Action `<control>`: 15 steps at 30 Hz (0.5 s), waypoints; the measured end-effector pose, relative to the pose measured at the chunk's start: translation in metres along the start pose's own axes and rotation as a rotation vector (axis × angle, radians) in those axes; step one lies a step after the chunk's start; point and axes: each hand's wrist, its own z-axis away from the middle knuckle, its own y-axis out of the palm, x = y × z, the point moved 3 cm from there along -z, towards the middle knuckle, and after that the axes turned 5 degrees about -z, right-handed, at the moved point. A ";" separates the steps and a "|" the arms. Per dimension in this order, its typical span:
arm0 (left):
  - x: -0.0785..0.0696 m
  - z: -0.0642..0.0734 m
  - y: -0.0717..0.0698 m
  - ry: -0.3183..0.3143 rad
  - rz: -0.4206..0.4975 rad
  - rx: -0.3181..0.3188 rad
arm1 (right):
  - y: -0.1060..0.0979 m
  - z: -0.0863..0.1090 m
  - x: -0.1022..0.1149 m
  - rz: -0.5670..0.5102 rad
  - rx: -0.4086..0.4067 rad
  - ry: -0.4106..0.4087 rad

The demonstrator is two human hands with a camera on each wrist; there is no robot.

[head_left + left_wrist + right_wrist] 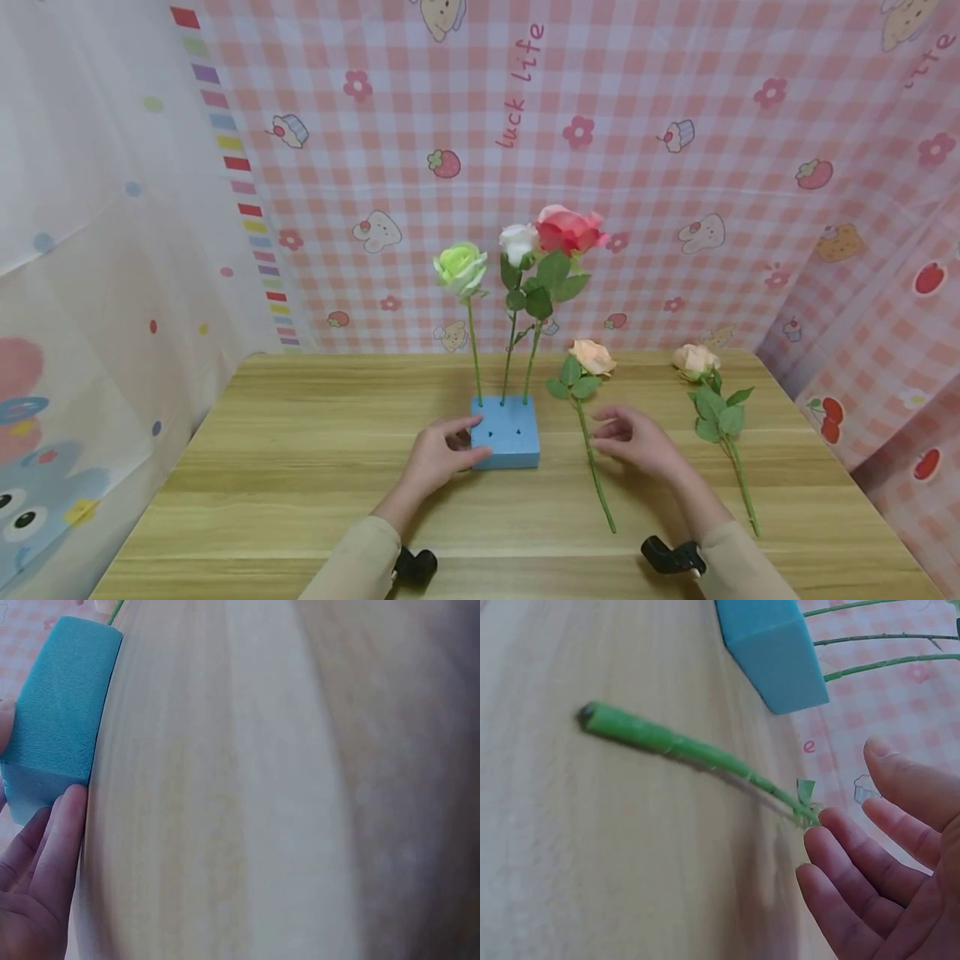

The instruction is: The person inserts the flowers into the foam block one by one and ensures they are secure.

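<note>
Fingers of the left hand (437, 457) grip a blue block (506, 435) holding three upright flowers (519, 243). The empty right hand (636, 443), fingers loosely parted, is beside a peach rose (592, 357).

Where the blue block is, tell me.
In the head view, the blue block sits centrally, right of the left hand gripping it, left of the nearer peach rose.

The pink checked cloth (487, 196) reads "luck life" (521, 86).
</note>
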 end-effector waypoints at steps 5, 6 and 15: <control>0.000 0.000 0.000 -0.002 -0.002 -0.002 | -0.001 0.003 -0.007 0.042 -0.012 -0.002; 0.000 0.000 0.000 -0.001 -0.004 -0.002 | -0.001 0.004 -0.008 0.047 -0.014 0.002; -0.001 0.000 -0.001 0.006 -0.008 -0.007 | 0.001 0.009 -0.019 0.042 -0.010 0.048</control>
